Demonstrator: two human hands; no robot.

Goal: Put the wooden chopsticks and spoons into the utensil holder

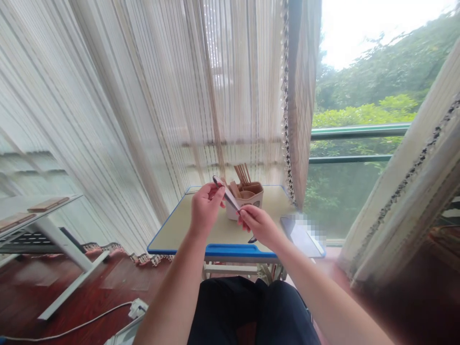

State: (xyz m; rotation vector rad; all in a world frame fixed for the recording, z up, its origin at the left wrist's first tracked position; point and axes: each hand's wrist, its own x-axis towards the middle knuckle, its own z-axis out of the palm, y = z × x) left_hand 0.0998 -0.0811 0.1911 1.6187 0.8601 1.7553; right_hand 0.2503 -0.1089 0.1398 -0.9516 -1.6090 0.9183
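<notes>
Both my hands are raised over a small beige table with a blue rim (230, 250). My left hand (204, 208) pinches the upper end of a slim dark-handled utensil (227, 193), which slants down to my right hand (259, 224). That hand is closed around the utensil's lower end, and a dark tip shows below its fingers. Just behind the hands stands a cream holder (247, 197) with several wooden chopsticks and wooden utensils sticking up from it.
A dark phone (300, 235) lies on the table's right corner. Sheer striped curtains hang behind and to the left; a window with a green railing (359, 130) is at right. A white desk (53, 235) stands at left, with a cable and power strip (137, 307) on the wooden floor.
</notes>
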